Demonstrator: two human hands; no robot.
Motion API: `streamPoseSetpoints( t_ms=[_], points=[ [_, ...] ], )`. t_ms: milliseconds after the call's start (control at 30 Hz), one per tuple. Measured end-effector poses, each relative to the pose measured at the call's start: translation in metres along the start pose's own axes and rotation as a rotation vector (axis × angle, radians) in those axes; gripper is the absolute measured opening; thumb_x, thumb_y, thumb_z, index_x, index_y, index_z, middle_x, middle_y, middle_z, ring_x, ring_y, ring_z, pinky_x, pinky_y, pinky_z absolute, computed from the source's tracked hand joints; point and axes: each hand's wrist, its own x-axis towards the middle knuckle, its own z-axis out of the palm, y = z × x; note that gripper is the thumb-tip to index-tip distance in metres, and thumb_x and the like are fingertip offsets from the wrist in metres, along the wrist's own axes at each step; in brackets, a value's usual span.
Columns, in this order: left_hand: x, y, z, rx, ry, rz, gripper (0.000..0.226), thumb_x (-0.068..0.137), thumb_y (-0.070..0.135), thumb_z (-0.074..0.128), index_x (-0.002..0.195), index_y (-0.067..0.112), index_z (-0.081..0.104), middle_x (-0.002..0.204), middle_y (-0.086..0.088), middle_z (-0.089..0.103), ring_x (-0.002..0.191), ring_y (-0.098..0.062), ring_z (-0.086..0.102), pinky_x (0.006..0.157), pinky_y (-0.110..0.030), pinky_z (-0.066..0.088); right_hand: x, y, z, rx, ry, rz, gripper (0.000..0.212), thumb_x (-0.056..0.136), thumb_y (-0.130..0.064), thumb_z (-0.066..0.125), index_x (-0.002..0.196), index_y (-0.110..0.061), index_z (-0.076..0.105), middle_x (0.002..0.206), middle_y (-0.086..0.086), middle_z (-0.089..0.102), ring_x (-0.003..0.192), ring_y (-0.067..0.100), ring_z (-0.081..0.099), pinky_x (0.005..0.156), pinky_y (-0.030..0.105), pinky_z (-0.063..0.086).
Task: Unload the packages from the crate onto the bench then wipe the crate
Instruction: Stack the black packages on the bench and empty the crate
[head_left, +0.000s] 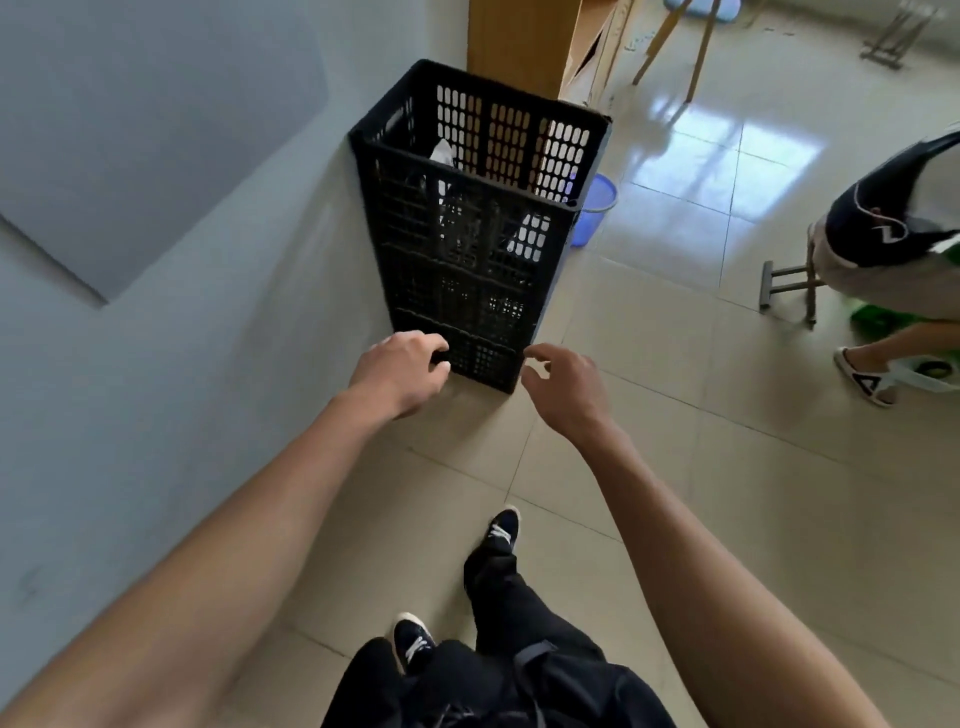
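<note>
A tall black slotted crate (467, 249) stands on the tiled floor against the wall. White packages (442, 152) show inside it, partly hidden by its slotted walls. My left hand (400, 370) is at the crate's lower left corner, fingers and thumb curled round that edge. My right hand (563, 387) hovers just right of the crate's near bottom corner, fingers loosely spread, holding nothing and not touching the crate.
A pale wall (156, 260) runs along the left. Behind the crate stand a wooden cabinet (519, 41) and a blue plastic basin (597, 205). Another person (893, 234) sits on a stool at the right. My feet (503, 530) are on open tiled floor.
</note>
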Motion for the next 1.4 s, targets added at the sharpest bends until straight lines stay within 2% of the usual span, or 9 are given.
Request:
streamPoseSetpoints(
  t_ms=[133,233,400,600,800,967,1200,1300,1400],
  points=[
    [0.08,0.019,-0.014,0.032,0.032,0.033,0.039,0.098,0.038,0.055,0.134,0.026,0.062,0.133,-0.003,0.065,0.121,-0.028,0.059,0.096,-0.04,0.047,0.078,0.014,-0.01,0.077,0.086,0.015,0.02,0.093,-0.02,0.062,0.106,-0.018,0.076,0.101,0.002,0.076,0.092,0.025,0.069,0.083,0.038,0.056],
    [0.123,0.024,-0.031,0.064,0.038,0.027,0.038,0.099,0.036,0.056,0.134,0.024,0.062,0.133,-0.003,0.064,0.122,-0.028,0.059,0.097,-0.039,0.046,0.13,0.013,-0.018,0.111,0.11,0.013,0.025,0.093,-0.02,0.061,0.113,-0.02,0.076,0.107,-0.001,0.077,0.097,0.021,0.07,0.087,0.036,0.055],
    [0.192,0.029,-0.056,0.027,0.133,0.0,0.038,0.099,0.033,0.057,0.135,0.023,0.063,0.135,-0.002,0.063,0.121,-0.027,0.059,0.096,-0.039,0.047,0.215,0.004,-0.034,0.17,0.157,-0.033,0.021,0.092,-0.017,0.06,0.104,-0.02,0.077,0.093,-0.003,0.076,0.086,0.017,0.069,0.082,0.039,0.058],
    [0.261,0.023,-0.07,-0.027,0.165,0.01,0.037,0.099,0.029,0.058,0.134,0.02,0.063,0.138,-0.001,0.062,0.125,-0.027,0.056,0.098,-0.04,0.046,0.288,-0.006,-0.032,0.172,0.12,-0.045,0.025,0.095,-0.019,0.059,0.114,-0.019,0.076,0.108,-0.004,0.076,0.099,0.016,0.069,0.091,0.039,0.056],
    [0.347,-0.009,-0.087,-0.146,0.209,0.073,0.035,0.098,0.028,0.059,0.131,0.018,0.065,0.132,-0.001,0.065,0.122,-0.024,0.058,0.1,-0.045,0.05,0.358,-0.026,-0.018,0.109,0.141,-0.071,0.025,0.097,-0.019,0.058,0.116,-0.02,0.075,0.107,-0.002,0.076,0.097,0.017,0.07,0.085,0.037,0.058],
    [0.425,-0.04,-0.098,-0.19,0.165,0.066,0.037,0.097,0.032,0.058,0.132,0.021,0.063,0.133,-0.001,0.064,0.122,-0.025,0.058,0.097,-0.045,0.052,0.415,-0.044,-0.007,0.057,0.108,-0.022,0.025,0.097,-0.022,0.06,0.117,-0.019,0.074,0.112,-0.002,0.075,0.102,0.019,0.067,0.087,0.035,0.055],
    [0.503,-0.046,-0.093,-0.165,-0.008,0.043,0.046,0.095,0.039,0.059,0.139,0.026,0.057,0.142,-0.003,0.059,0.125,-0.03,0.056,0.096,-0.044,0.048,0.471,-0.039,0.0,0.013,0.071,0.115,0.027,0.095,-0.028,0.058,0.117,-0.023,0.073,0.116,-0.003,0.073,0.105,0.019,0.065,0.086,0.035,0.054],
    [0.531,-0.048,-0.087,-0.136,-0.077,0.025,0.049,0.095,0.041,0.058,0.141,0.026,0.055,0.144,-0.004,0.057,0.127,-0.03,0.055,0.097,-0.045,0.048,0.493,-0.027,0.003,0.02,0.022,0.164,0.028,0.095,-0.027,0.058,0.118,-0.022,0.073,0.115,-0.004,0.073,0.102,0.016,0.065,0.075,0.027,0.046],
    [0.559,-0.048,-0.079,-0.108,-0.137,-0.009,0.051,0.095,0.042,0.058,0.143,0.026,0.053,0.145,-0.005,0.055,0.128,-0.031,0.054,0.099,-0.045,0.047,0.513,-0.013,0.008,0.052,-0.05,0.21,0.026,0.094,-0.026,0.058,0.115,-0.022,0.073,0.109,-0.004,0.073,0.089,0.014,0.062,0.066,0.023,0.043]
  ],
)
